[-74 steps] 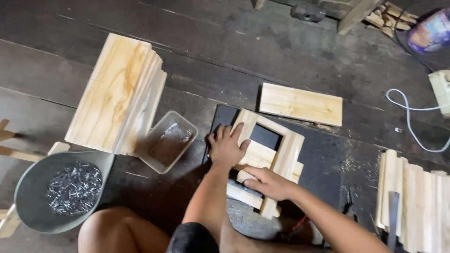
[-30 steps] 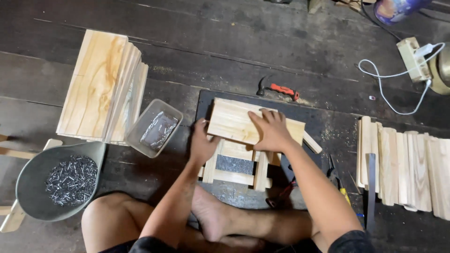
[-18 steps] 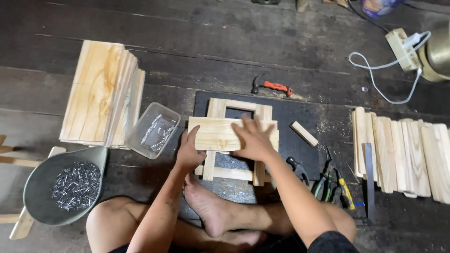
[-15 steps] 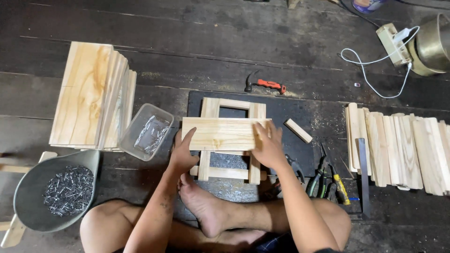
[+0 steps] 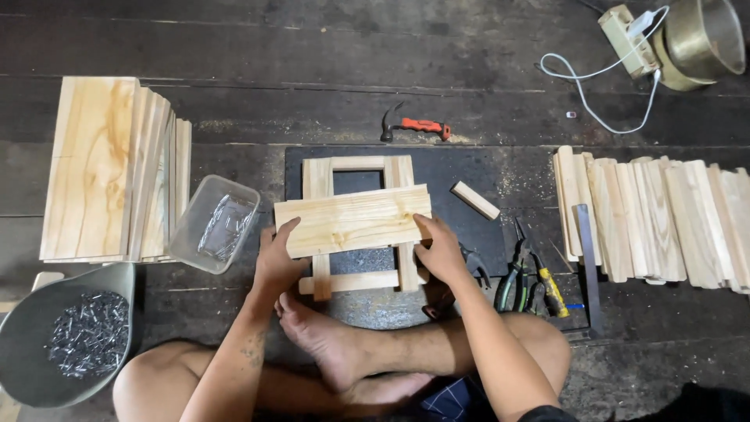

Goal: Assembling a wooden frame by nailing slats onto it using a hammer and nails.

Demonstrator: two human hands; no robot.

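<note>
- A pale wooden board (image 5: pixel 353 220) lies flat across a wooden frame (image 5: pixel 358 227).
- The left hand (image 5: pixel 277 258) grips the board's left end.
- The right hand (image 5: pixel 441 250) grips its right end.
- A hammer (image 5: pixel 412 125) lies beyond the frame.

My two bare hands, the left hand (image 5: pixel 275 262) and the right hand (image 5: pixel 442 252), carry no gloves, rings or watch, and both forearms are uncovered with no sleeves reaching them. A small dark tattoo mark (image 5: pixel 254 353) sits on my left forearm, too blurred to make out its shape. My legs are bare from the knees down and my foot (image 5: pixel 328 344) is unshod. At my lap shows a patch of dark blue checked cloth shorts (image 5: pixel 451 398).
</note>
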